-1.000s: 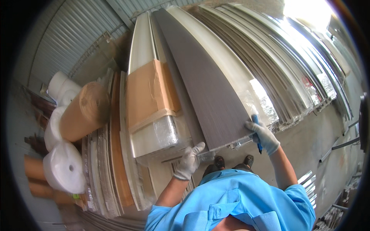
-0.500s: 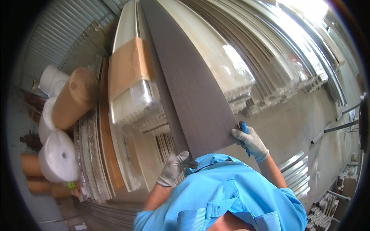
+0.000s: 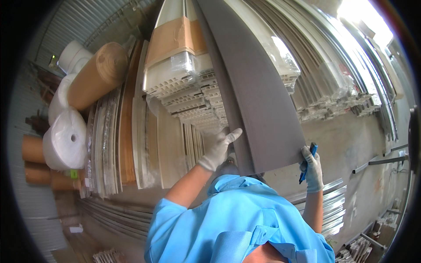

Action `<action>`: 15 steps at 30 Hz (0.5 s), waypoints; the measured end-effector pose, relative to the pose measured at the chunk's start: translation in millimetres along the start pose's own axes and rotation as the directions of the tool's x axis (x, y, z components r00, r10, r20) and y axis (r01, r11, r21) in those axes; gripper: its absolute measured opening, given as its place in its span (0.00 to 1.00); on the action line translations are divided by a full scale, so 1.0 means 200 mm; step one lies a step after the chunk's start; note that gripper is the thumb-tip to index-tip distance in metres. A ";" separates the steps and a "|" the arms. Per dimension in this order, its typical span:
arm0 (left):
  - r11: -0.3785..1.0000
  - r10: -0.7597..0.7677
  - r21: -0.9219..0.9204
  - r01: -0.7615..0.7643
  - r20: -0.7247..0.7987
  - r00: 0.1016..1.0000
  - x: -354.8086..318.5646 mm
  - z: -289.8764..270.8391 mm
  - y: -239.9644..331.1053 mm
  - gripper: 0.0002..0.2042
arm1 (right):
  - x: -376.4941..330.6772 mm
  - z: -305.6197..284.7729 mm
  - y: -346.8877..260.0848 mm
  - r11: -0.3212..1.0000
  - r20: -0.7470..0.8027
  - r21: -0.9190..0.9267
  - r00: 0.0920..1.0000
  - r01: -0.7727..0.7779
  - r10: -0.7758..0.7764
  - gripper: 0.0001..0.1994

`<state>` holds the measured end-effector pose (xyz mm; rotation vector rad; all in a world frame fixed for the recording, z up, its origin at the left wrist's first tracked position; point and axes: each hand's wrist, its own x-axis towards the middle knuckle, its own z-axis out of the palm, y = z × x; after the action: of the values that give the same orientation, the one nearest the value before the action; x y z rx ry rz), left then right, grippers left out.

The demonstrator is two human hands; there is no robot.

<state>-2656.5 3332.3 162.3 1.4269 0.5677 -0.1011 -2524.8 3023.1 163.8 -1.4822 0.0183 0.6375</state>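
Observation:
A long, dark grey panel (image 3: 267, 105) with a narrow stepped strip along its left side runs away from my body, its near end just ahead of my waist. At its left edge, my gloved left hand (image 3: 218, 149) has its thumb over the strip and its fingers partly hidden below. My gloved right hand (image 3: 312, 168) is closed around a blue utility knife (image 3: 313, 149) at the panel's near right corner. Whether that hand also pinches the panel is hard to tell. Under the panel lie stacked white hollow profiles (image 3: 177, 90), partly wrapped in brown cardboard (image 3: 169, 41).
Brown paper (image 3: 94, 79) and white foam rolls (image 3: 66, 140) stand at the left beside upright boards (image 3: 127, 144). Wrapped profiles (image 3: 324, 79) fill the far right. Shiny metal strips (image 3: 331, 210) lie on the floor near my right arm, and metal rack arms (image 3: 381, 160) stick out at right.
The panel's near end sits further right in view. My left hand has moved up along its left edge, thumb now over it. My right hand keeps the knife at the corner.

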 end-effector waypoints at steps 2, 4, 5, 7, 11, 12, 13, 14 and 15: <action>0.999 0.006 0.041 -0.006 0.010 1.000 0.08 -0.04 -0.03 0.26 | 0.00 0.02 0.03 0.999 -0.038 0.027 0.998 0.042 -0.041 0.16; 0.996 0.008 0.083 -0.010 0.033 0.999 0.14 -0.06 -0.06 0.26 | 0.00 0.00 0.06 0.995 -0.042 0.067 0.997 0.073 -0.070 0.16; 0.996 0.007 0.089 -0.013 0.069 0.998 0.14 -0.05 -0.08 0.26 | -0.01 -0.02 0.07 0.993 -0.028 0.089 0.997 0.076 -0.074 0.15; 0.995 0.016 0.093 -0.031 0.164 0.986 0.09 -0.01 -0.11 0.26 | -0.06 -0.08 0.11 0.997 -0.117 0.073 0.993 0.028 -0.019 0.14; 0.995 -0.006 0.092 -0.032 0.385 0.923 -0.12 0.10 -0.11 0.40 | -0.27 -0.27 0.17 0.997 -0.220 0.074 0.975 -0.028 0.043 0.12; 0.984 -0.067 0.176 -0.009 0.423 0.903 -0.16 0.11 -0.10 0.41 | -0.34 -0.31 0.17 0.995 -0.291 0.065 0.952 -0.078 0.094 0.13; 0.968 -0.114 0.249 -0.003 0.454 0.883 -0.19 0.13 -0.08 0.43 | -0.42 -0.36 0.17 0.996 -0.297 -0.050 0.953 -0.077 0.059 0.13; 0.924 -0.227 0.382 0.004 0.542 0.809 -0.18 0.10 -0.06 0.43 | -0.51 -0.39 0.15 0.979 -0.351 -0.172 0.935 -0.112 0.046 0.14; 0.930 -0.194 0.362 -0.062 0.627 0.754 -0.17 0.08 -0.04 0.43 | -0.57 -0.41 0.11 0.903 -0.478 -0.331 0.874 -0.275 0.091 0.14</action>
<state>-2683.4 3306.0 170.2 1.6014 0.0000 -0.7784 -2599.0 2901.8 178.0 -2.0142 0.4263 0.4473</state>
